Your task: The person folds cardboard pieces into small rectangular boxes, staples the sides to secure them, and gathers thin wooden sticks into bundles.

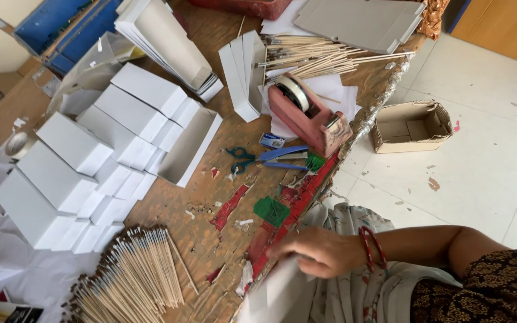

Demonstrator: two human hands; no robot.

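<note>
Card: white sheet (273,287) at the counter (210,179) edge, low in view, blurred.
Right hand (315,251): fingers curled over the card's top, gripping it.
Left hand: out of view.
Brushes (130,275): heap left of the card.
Boxes (91,155): white, stacked farther left.

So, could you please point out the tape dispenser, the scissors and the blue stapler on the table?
Tape dispenser (309,116): head view, on its pink body.
Scissors (240,160): head view, on the teal handles.
Blue stapler (283,157): head view, on the blue top arm.
</note>
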